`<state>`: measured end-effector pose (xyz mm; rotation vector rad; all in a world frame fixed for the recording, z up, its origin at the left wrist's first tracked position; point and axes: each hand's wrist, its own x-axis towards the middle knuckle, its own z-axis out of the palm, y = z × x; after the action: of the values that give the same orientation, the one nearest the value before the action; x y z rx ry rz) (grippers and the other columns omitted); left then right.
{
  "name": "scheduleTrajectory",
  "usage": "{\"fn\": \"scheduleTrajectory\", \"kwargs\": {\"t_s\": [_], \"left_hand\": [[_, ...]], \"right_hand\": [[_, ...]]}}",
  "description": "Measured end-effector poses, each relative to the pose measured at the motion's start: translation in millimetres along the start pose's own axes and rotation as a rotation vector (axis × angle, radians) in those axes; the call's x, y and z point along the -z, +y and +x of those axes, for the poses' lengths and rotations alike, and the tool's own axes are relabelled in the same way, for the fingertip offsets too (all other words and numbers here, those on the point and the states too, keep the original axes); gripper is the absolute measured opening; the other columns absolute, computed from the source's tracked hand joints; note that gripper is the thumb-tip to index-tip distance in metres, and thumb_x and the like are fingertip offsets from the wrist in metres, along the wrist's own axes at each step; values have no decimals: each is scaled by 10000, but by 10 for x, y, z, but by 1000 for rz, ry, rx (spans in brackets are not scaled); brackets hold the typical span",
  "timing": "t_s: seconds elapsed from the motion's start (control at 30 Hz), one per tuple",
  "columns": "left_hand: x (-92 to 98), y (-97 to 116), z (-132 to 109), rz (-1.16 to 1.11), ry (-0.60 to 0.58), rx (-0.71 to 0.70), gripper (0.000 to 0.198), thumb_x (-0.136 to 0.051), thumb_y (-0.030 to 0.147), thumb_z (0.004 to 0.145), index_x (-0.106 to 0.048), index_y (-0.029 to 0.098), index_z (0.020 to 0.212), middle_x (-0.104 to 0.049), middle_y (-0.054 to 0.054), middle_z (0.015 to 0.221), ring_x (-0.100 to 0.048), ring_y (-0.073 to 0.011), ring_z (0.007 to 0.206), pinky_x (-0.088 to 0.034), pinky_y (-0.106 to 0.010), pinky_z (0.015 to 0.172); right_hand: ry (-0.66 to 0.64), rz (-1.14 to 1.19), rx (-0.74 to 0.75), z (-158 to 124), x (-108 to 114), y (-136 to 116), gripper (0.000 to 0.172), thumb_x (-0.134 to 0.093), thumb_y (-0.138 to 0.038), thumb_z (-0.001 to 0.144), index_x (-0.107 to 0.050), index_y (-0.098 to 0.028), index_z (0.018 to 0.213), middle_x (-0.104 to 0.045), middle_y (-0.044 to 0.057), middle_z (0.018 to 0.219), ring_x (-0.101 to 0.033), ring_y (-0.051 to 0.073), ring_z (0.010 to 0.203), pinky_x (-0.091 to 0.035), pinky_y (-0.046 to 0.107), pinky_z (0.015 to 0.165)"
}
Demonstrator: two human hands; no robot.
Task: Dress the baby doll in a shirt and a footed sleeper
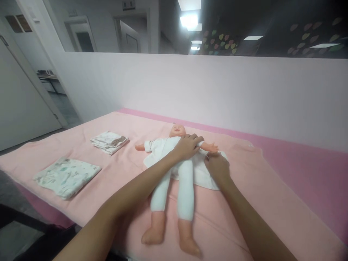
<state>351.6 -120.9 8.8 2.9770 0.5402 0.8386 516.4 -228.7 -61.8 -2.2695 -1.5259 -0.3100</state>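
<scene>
A baby doll lies on its back on a pink-covered table, dressed in white leggings and an unfastened white top. My left hand rests flat on the doll's chest, fingers stretched toward its left arm. My right hand is closed, pinching the right flap of the white top beside the doll's hip. The doll's bare feet point toward me.
Two folded patterned cloths lie to the left: a small one farther back and a larger one near the table's front-left edge. A pink mat shows under the lighter pink cover. A white partition wall stands behind the table.
</scene>
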Motion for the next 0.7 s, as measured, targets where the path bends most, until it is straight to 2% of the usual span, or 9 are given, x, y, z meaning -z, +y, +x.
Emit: {"fn": "scheduleTrajectory", "kwargs": {"t_s": [0.1,0.2,0.3,0.47,0.7], "left_hand": [[-40,11,1,90,-39,-39,302,-417,238,1009,-596,235,1252,-625,-85,1188,-595,-267,1033,-430,-408,948],[-73,33,15,162,-87,-34,289,-458,252,991,-621,234,1230,-636,-93,1159,-595,-279,1026,-435,-417,915],[-96,54,35,206,-129,-2,286,-503,296,973,-646,216,1206,-645,-113,1152,-595,-300,1034,-437,-431,893],[-164,98,110,271,-175,61,320,-551,361,939,-700,161,1140,-671,-164,1144,-573,-350,1092,-419,-479,924],[-225,137,312,317,-324,187,441,-579,474,913,-726,162,1188,-682,-199,1220,-500,-413,1217,-351,-546,1001]], "right_hand": [[-17,65,-37,42,65,104,230,-492,-211,934,-704,-150,1002,-711,141,990,-628,264,933,-411,336,782],[-49,161,-110,118,179,259,220,-510,-324,955,-674,-189,1014,-729,83,936,-649,235,859,-410,308,713],[-64,235,-200,194,288,360,267,-476,-409,976,-654,-220,1044,-744,56,992,-665,224,865,-413,292,691],[-62,272,-206,219,385,315,233,-481,-400,970,-631,-223,991,-725,46,996,-651,215,917,-405,285,732],[-14,192,-154,97,422,219,186,-482,-357,986,-535,-198,906,-621,58,909,-538,188,789,-307,292,665]]}}
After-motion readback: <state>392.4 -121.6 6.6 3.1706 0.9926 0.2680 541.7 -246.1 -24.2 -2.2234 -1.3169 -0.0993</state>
